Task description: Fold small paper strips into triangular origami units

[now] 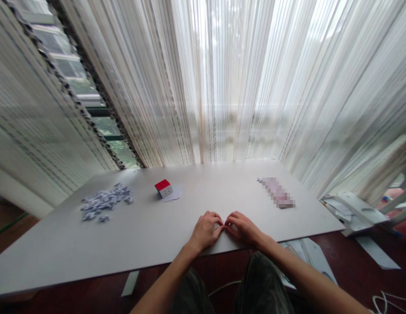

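Note:
My left hand (208,230) and my right hand (242,227) meet at the near edge of the white table (140,235), fingertips almost touching. Both are closed in a pinch; whatever lies between the fingers is too small or hidden to make out. Beyond them and to the left, a small house-shaped box (165,191) with a red top and white side stands beside some white paper slips (176,193). Further left lies a loose heap of small folded paper pieces (104,201).
A pinkish blurred-out item (276,192) lies at the table's right, a small paper scrap (259,179) by its far end. Sheer striped curtains (229,87) hang behind the table. Right of it stands a low white shelf (356,213); a white cable (383,301) runs on the dark red floor.

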`<state>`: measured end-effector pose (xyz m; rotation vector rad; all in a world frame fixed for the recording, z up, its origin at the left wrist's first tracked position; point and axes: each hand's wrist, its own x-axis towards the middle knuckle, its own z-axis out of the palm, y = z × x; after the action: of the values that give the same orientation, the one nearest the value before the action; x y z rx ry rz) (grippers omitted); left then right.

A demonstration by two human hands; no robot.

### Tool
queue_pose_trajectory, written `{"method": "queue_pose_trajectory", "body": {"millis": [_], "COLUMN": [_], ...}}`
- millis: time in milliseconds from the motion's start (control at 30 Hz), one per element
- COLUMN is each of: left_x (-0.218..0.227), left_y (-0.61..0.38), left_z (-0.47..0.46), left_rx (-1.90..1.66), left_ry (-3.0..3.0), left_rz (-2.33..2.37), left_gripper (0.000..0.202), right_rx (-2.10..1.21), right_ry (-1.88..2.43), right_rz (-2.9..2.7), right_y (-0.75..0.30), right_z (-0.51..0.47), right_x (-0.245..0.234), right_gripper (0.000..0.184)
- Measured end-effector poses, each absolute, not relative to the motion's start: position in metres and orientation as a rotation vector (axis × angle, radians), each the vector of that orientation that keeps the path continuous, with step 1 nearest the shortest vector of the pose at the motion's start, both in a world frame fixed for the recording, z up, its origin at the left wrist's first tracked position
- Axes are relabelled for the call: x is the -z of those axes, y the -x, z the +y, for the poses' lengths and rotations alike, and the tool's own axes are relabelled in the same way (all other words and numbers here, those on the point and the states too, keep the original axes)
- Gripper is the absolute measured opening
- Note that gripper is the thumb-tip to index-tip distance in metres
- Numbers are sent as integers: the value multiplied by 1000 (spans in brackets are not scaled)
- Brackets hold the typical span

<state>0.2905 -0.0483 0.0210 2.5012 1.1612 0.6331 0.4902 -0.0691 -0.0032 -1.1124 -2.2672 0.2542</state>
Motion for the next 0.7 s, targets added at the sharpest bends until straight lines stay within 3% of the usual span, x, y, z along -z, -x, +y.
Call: {"method": "queue_pose_trajectory", "body": {"millis": [333,700], "left_x": [-46,-38], "left_y": [-299,-296], "left_z": [-39,-42], "left_rx": [-313,-398], "left_ry": [-2599,-2573], "left_rz": [1199,1154], "left_gripper": [13,18], "right_rx": [-292,-396], "right_ry": [1244,1299], "right_rz": [-2277,-2290], "right_y": [-488,-489], "right_z": [-68,-69], "right_x": [4,-9], "right_gripper": [8,10]}}
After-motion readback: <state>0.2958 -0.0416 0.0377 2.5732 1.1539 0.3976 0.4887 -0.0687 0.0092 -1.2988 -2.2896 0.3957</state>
